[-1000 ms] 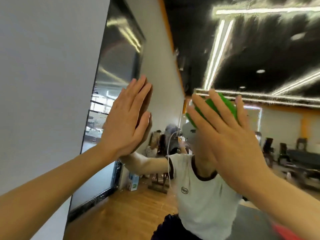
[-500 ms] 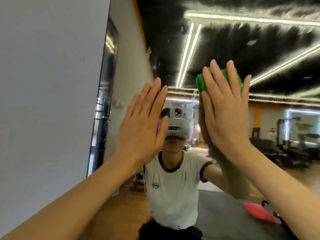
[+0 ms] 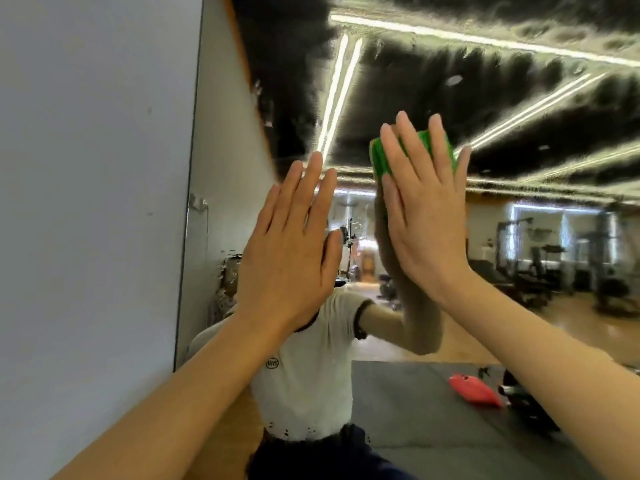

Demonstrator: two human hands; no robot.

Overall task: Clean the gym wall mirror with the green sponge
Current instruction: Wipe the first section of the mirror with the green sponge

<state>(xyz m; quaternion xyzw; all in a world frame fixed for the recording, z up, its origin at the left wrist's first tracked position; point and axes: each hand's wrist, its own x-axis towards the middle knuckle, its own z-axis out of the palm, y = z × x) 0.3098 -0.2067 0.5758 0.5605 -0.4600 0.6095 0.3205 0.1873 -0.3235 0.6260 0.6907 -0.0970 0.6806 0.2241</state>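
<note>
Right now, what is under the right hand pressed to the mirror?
The green sponge, pinned flat against the mirror by the right hand's straight fingers. Only its top and left edges show; the rest, and the glass beneath it, are covered.
</note>
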